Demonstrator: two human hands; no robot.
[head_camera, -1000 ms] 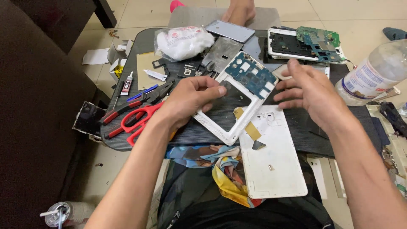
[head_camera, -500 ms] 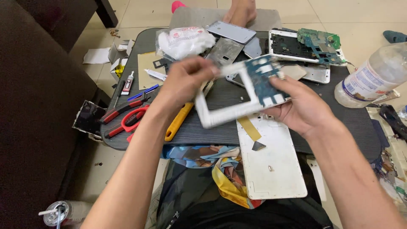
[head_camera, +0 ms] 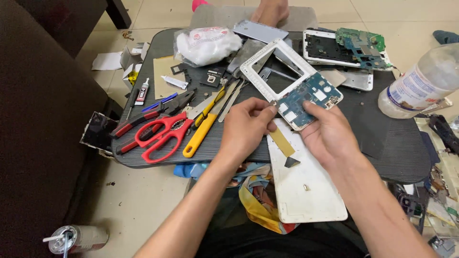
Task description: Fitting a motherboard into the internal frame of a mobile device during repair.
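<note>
The dark surface (head_camera: 382, 143) is crowded at its left; bare room lies right. Both hands, left hand (head_camera: 246, 131) and right hand (head_camera: 330, 136), have fingers clamped on a blue circuit board (head_camera: 308, 100) above the near edge.

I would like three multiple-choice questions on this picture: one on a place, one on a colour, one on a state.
1. Where do the red scissors lie?
A. On the table, to the left of the left hand
B. On the floor
C. On the white back cover

2. What colour is the circuit board in the white frame?
A. Red
B. Blue
C. Yellow

3. How is the white frame held?
A. It lies untouched
B. One hand only
C. Both hands grip its near end

Answers: 1 A, the scissors rest beside the pliers. 2 B, the board is blue. 3 C, the right hand and the left hand both pinch it.
</note>
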